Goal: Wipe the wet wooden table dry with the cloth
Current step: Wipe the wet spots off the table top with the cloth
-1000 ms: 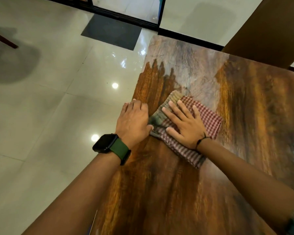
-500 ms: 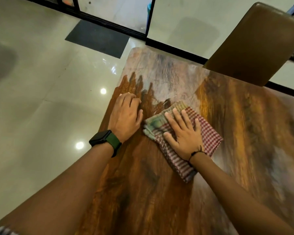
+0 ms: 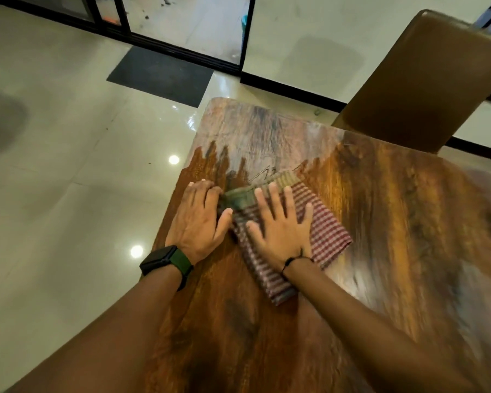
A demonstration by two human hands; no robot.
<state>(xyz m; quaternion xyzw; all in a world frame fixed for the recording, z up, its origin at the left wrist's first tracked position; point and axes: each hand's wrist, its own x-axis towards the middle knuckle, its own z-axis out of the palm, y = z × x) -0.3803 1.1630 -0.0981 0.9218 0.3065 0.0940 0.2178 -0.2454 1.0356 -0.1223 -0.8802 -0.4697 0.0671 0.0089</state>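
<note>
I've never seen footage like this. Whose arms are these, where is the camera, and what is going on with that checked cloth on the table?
There is no machine here: a person wears a camera on the head, so you look down along their own arms. The right hand lies flat, fingers spread, pressing a folded red checked cloth onto the wooden table. The left hand, above a smartwatch, rests flat on the wood beside the cloth. Neither hand grips anything. A chair back stands behind the table.

Wooden table [image 3: 366,236] under folded checked cloth [image 3: 323,236]
</note>
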